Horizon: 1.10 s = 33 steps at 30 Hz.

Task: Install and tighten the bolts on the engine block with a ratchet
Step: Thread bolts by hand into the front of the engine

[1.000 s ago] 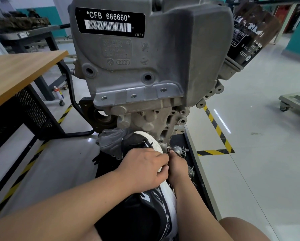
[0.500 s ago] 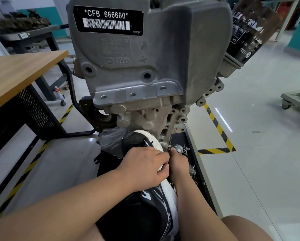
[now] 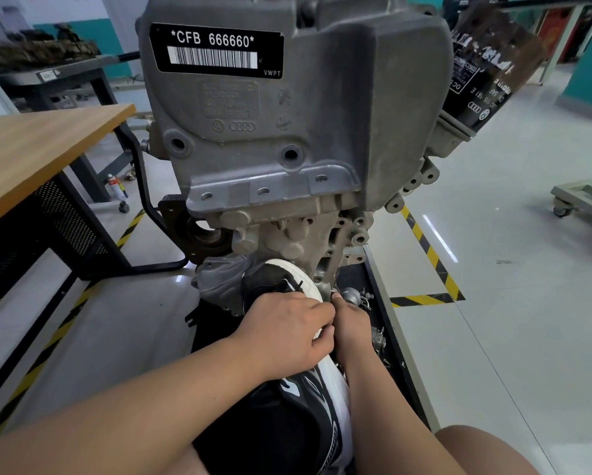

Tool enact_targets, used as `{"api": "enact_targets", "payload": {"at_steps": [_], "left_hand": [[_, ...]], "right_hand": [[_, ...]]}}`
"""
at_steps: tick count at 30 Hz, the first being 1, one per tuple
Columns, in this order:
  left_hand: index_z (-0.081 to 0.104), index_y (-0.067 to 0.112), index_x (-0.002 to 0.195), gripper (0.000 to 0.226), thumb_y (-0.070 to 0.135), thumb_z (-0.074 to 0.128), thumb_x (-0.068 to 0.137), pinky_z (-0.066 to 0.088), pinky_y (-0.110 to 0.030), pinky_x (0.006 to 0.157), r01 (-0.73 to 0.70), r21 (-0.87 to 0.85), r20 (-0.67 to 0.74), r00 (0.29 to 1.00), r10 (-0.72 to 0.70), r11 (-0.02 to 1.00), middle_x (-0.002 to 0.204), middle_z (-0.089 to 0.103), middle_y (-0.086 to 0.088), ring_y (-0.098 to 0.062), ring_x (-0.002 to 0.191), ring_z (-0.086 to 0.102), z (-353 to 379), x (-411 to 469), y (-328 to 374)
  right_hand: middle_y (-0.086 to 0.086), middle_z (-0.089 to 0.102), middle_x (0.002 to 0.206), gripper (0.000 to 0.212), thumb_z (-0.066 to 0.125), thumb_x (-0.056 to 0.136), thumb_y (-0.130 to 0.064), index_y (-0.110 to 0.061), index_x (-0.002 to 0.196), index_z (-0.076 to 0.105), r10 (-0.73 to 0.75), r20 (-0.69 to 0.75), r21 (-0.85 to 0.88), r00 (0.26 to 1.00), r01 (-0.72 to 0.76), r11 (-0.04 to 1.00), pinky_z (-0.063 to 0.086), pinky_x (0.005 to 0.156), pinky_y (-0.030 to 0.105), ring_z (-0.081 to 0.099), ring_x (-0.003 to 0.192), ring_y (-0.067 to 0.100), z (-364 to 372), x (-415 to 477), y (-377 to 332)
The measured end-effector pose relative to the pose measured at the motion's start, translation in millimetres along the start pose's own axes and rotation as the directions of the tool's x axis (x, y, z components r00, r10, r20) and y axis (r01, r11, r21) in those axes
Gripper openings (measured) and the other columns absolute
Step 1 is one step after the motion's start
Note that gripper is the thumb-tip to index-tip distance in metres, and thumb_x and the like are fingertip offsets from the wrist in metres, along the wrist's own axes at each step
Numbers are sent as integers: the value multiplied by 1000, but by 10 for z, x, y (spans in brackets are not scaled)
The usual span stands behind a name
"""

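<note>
Hands | left hand (image 3: 284, 332), right hand (image 3: 351, 325) touching at engine block (image 3: 287, 138) base | fingers (image 3: 322, 318) curled, seemingly pinching; what, cannot tell

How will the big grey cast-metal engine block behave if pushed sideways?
Likely very heavy and rigid: the grey cast-metal engine block looks like a thick, bulky casting. It stands tall and upright, so a hard shove up top might tip rather than slide it. Its rough matte surface probably grips well.
</note>
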<state>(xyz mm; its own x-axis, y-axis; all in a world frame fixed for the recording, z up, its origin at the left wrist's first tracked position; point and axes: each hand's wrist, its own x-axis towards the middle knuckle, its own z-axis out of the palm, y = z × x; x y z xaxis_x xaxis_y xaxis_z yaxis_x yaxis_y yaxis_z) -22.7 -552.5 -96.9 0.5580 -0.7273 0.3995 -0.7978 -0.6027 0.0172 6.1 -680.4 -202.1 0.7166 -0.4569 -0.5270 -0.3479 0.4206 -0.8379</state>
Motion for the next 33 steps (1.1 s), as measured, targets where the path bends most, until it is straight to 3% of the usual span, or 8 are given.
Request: {"api": "enact_targets", "payload": {"at_steps": [6, 13, 17, 20, 23, 27, 30, 33], "left_hand": [[62, 20, 61, 27, 36, 45, 76, 45, -22, 42, -21, 0, -8, 1000, 21, 1000, 52, 56, 8, -14, 51, 56, -5, -10, -8], [63, 20, 63, 27, 36, 45, 76, 44, -20, 44, -24, -40, -23, 999, 23, 999, 54, 57, 8, -13, 53, 57, 17, -26, -21], [62, 19, 74, 16, 29, 51, 81, 41, -21, 53, 133, -254, -53, 987, -151, 958, 59, 48, 12, -8, 58, 48, -13, -53, -50], [59, 24, 80, 18, 9, 51, 88, 39, -16, 58, 402, -604, 5, 865, -501, 688, 61, 52, 19, -1, 58, 48, -51, -64, -112], [60, 26, 76, 37, -1, 37, 88, 36, -17, 51, 506, -840, 190, 615, -765, 198, 55, 51, 16, -3, 51, 42, -109, -46, -116], [60, 7, 81, 32, -5, 30, 84, 25, -22, 39, 437, -822, 511, 285, -811, -365, 54, 43, -1, -11, 43, 32, -267, -29, -208], [56, 5, 82, 35, -6, 24, 85, 26, -26, 45, 413, -751, 620, 171, -766, -516, 60, 38, -4, -13, 47, 29, -421, -65, -439], [55, 5, 82, 38, -7, 20, 91, 32, -28, 51, 373, -708, 678, 124, -725, -599, 66, 41, -5, -13, 53, 33, -494, -152, -682]], "right_hand": [[0, 46, 39, 35, 62, 90, -10, -8, 58, 49, -14, 1, 88, 1000, 13, 996, 33, 38, 18, 41, 34, 13, 3, -20, -1], [-1, 46, 37, 38, 55, 96, -18, -7, 60, 50, -3, -8, 43, 1000, 3, 999, 32, 32, 16, 42, 29, 9, 5, 17, 15], [5, 54, 51, 38, 53, 96, -25, -7, 62, 58, -33, -51, -58, 998, 30, 998, 37, 47, 25, 48, 46, 18, 30, 41, 15], [8, 56, 56, 31, 60, 92, -29, -5, 71, 60, -11, -21, -39, 1000, 10, 999, 36, 45, 24, 49, 47, 20, 34, 52, 39], [12, 56, 63, 24, 61, 92, -26, -6, 78, 59, 29, -10, 19, 1000, -29, 999, 38, 45, 24, 50, 51, 21, 35, 68, 56], [11, 60, 66, 35, 49, 96, -27, -7, 70, 60, -4, -83, -104, 997, -5, 995, 40, 51, 27, 52, 56, 23, 44, 96, 43], [19, 65, 87, 40, 43, 98, -32, -3, 81, 64, -61, -128, -254, 990, 27, 967, 46, 72, 39, 61, 79, 32, 35, 40, -16], [7, 67, 88, 33, 43, 98, -35, -9, 92, 64, -390, -251, -396, 886, 274, 876, 42, 67, 31, 60, 81, 25, -27, -251, -199]]}}
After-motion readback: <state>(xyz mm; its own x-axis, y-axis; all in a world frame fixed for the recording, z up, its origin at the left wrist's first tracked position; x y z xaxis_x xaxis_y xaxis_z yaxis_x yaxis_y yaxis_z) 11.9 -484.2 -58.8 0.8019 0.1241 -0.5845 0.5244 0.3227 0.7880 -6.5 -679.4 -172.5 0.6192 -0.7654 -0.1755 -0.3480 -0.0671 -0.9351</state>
